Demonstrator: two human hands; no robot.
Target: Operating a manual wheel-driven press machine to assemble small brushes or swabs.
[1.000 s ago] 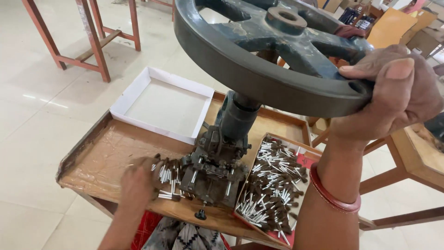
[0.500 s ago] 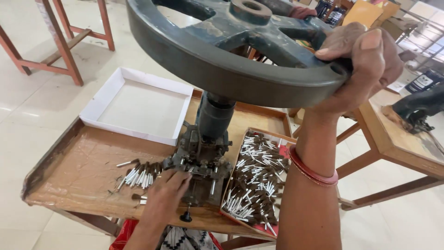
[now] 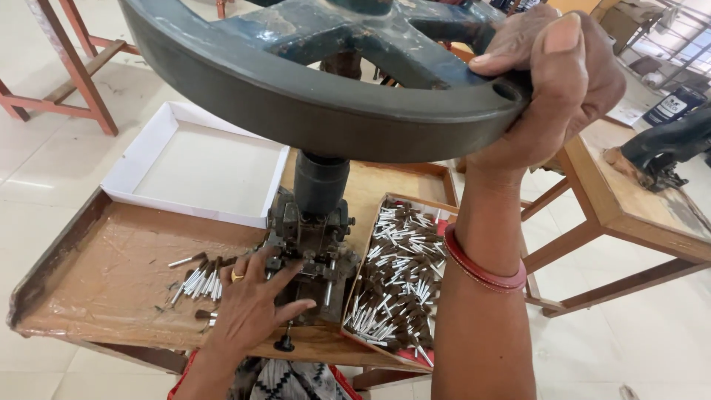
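Handwheel [image 3: 311, 96]: large, dark grey-green cast metal with spokes; sat level atop the press, filling the upper frame; right hand [image 3: 552, 89] clasped its rim at the right.
Press body [image 3: 311, 237]: dark, worn metal block under a thick column, upright on the wooden table; left hand [image 3: 248, 307] rested against its front base.
Small pins [image 3: 198, 280]: silver-tipped, brown-ended, loose pile just left of the press.

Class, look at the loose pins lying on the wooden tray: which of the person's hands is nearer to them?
Left. The left hand rests at the press base, right beside the loose pins. The right hand is up high, gripping the big wheel, well away.
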